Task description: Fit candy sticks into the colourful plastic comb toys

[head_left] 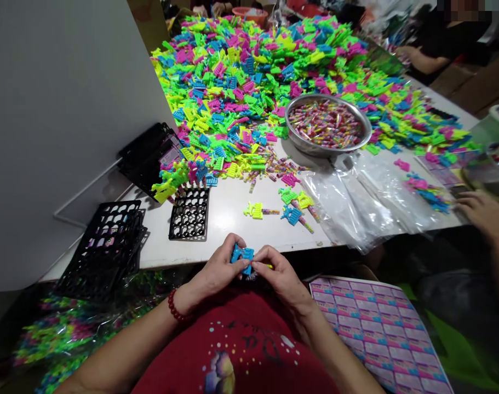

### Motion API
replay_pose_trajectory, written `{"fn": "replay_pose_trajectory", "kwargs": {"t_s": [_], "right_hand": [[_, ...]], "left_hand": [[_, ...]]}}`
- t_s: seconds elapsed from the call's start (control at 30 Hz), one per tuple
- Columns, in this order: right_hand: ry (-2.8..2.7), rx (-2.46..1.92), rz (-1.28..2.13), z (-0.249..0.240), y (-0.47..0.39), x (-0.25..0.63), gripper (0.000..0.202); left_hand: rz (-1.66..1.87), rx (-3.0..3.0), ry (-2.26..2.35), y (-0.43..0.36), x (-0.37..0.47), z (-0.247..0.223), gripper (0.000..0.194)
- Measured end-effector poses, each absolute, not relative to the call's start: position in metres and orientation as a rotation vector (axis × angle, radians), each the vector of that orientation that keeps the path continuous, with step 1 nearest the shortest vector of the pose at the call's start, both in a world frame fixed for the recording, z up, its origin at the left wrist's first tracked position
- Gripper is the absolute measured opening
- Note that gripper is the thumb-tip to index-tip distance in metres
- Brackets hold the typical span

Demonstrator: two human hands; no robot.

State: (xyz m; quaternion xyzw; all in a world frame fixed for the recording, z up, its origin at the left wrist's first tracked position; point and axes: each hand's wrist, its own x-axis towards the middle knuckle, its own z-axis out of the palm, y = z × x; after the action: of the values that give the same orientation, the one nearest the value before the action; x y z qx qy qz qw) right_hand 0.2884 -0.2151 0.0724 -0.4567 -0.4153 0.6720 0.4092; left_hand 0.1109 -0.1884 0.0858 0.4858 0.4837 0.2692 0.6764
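Close to my body, just off the table's front edge, my left hand [218,272] is closed around a blue plastic toy piece [244,254]. My right hand [282,278] pinches a small colourful tube [269,266] against the right side of that piece; only a bit of red and yellow shows between the fingers. Beyond my hands lie a yellow toy piece [256,210] with a tube joined to it, and a blue one [291,214] beside a green and another yellow. A black tray with round holes [189,213] holds several upright pieces at its far left corner.
A large heap of bright plastic pieces [249,82] covers the back. A steel bowl [304,145] of tubes and clear plastic bags [368,202] sit to the right. Black trays [101,246] stack at left. A printed sheet [372,323] lies below. Another person's hand [481,210] is at far right.
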Motion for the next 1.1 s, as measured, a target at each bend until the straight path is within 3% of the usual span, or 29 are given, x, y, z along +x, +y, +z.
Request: {"fn": "replay_pose_trajectory", "kwargs": {"t_s": [0.2,0.43,0.5,0.7,1.03,1.1], "right_hand": [[-1.123,-1.332,1.435,0.071,-0.186,0.319,0.028],[-1.453,-1.626,0.293,0.052,-0.108,0.384,0.028],[-1.668,-1.713,0.103,0.047,-0.080,0.381,0.025],[-1.959,-1.931,0.065,0.040,0.000,0.340,0.023],[-1.974,-1.952,0.038,0.048,0.014,0.316,0.024],[-1.957,-1.908,0.021,0.050,0.000,0.314,0.023]], "left_hand": [[0.853,0.878,1.157,-0.177,0.120,0.070,0.051],[0.928,1.062,1.324,-0.128,0.113,0.053,0.036],[0.916,1.226,1.381,-0.107,0.118,0.053,0.030],[0.941,1.508,1.651,-0.026,0.142,0.060,0.014],[0.845,1.591,1.971,0.035,0.154,0.063,0.038],[0.876,1.593,1.927,0.037,0.153,0.063,0.034]]}}
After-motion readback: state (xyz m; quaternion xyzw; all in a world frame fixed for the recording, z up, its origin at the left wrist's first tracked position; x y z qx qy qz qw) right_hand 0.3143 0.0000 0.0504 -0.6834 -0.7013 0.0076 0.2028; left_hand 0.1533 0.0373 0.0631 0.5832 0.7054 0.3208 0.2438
